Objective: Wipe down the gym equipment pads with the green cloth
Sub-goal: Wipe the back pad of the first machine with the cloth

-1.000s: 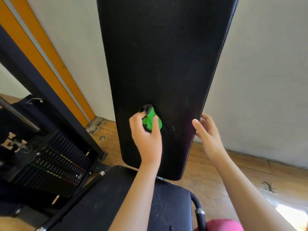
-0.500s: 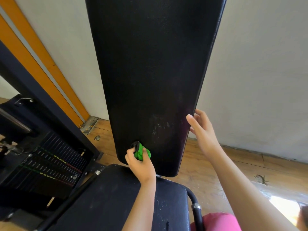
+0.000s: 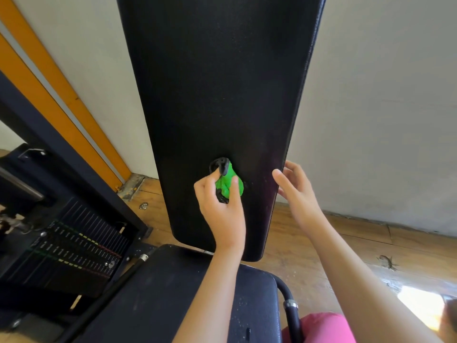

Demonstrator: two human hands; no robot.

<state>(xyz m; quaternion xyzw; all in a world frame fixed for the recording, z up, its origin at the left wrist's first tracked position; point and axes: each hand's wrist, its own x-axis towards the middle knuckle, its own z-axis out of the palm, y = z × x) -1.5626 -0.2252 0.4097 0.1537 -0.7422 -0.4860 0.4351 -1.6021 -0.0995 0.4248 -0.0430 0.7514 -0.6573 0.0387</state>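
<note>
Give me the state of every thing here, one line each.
Green cloth, bunched up, pressed on the back pad.
Back pad, upright, faint specks beside the cloth.
Seat pad, flat, pale specks on its right part.
Left hand, grips the cloth.
Right hand, fingers relaxed at the back pad's right edge; contact unclear.

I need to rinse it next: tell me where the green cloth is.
In the head view, the green cloth is bunched in the left hand, low against the upright back pad, left of the right hand at the pad's edge.
</note>
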